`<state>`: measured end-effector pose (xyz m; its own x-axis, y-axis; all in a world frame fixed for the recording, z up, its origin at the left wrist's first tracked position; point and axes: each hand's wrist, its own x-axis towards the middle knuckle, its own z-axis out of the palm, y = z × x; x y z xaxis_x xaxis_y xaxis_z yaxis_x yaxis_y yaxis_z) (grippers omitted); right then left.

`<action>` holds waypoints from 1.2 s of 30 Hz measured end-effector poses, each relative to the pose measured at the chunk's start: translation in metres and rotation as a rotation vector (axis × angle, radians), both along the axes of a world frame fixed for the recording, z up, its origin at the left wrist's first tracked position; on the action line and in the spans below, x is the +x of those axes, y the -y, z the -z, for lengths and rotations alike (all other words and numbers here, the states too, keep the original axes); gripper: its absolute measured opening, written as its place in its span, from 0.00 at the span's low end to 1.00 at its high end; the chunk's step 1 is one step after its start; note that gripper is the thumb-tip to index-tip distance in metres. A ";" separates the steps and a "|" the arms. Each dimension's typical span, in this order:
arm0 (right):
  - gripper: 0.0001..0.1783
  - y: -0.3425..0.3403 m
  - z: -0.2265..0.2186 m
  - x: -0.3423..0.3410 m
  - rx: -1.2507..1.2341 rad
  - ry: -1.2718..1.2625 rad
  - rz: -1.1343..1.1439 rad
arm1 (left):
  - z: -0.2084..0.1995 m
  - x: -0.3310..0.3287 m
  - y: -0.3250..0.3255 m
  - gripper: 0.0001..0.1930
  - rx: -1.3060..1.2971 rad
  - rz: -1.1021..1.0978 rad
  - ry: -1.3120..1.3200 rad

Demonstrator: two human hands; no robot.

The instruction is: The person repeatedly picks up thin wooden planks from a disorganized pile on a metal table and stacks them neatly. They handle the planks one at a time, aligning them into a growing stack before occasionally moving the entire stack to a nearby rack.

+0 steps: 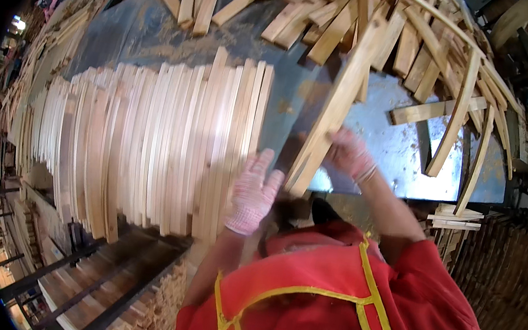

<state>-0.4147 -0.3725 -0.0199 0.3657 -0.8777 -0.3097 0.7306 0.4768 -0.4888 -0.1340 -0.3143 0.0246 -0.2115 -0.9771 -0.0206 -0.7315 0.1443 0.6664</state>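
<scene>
My right hand [349,154], in a white and pink knit glove, grips a long wooden strip [335,108] by its right edge. The strip slants from near my body up toward the far pile; its near end is by my apron. The fingertips of that hand are partly hidden behind the wood. My left hand [252,193], gloved alike, has its fingers stretched out and holds nothing. It is at the right end of a long row of wooden strips [167,146] packed side by side; whether it touches the last one I cannot tell.
A loose pile of wooden strips [339,32] covers the far side of the blue-grey metal table [284,111], with sawdust on its surface. Single strips [458,116] lie crossed at the right. Stacked wood [501,273] stands at lower right. Wood shavings [160,310] lie below left.
</scene>
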 end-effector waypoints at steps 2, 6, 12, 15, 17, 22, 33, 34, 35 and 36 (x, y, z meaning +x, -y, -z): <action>0.31 -0.024 -0.003 0.035 0.015 -0.063 -0.032 | -0.023 -0.030 0.025 0.30 0.445 0.012 -0.301; 0.33 0.008 -0.030 0.020 -0.096 -0.900 -0.197 | -0.003 -0.033 0.022 0.22 0.507 -0.105 -0.465; 0.44 0.172 -0.038 -0.104 -0.360 -2.236 0.354 | 0.001 -0.029 -0.001 0.21 0.601 -0.329 -0.483; 0.49 0.198 -0.028 -0.121 -0.097 -2.405 0.013 | 0.010 -0.029 -0.006 0.19 0.595 -0.333 -0.606; 0.49 0.199 -0.019 -0.120 -0.174 -2.087 0.182 | 0.001 -0.020 -0.009 0.17 0.580 -0.307 -0.512; 0.47 0.061 -0.040 -0.022 -0.105 -1.089 0.230 | -0.051 -0.004 -0.019 0.14 0.566 -0.536 -0.724; 0.53 -0.064 -0.022 0.158 -0.203 -1.364 -0.937 | -0.043 0.072 -0.028 0.21 0.391 -0.464 -0.656; 0.52 -0.052 -0.023 0.163 -0.249 -1.371 -0.985 | -0.045 0.070 -0.027 0.21 0.377 -0.431 -0.615; 0.49 -0.043 -0.026 0.161 -0.308 -1.363 -1.004 | -0.045 0.068 -0.026 0.21 0.363 -0.395 -0.576; 0.47 -0.038 -0.037 0.152 -0.369 -1.337 -0.991 | -0.046 0.067 -0.028 0.21 0.326 -0.354 -0.458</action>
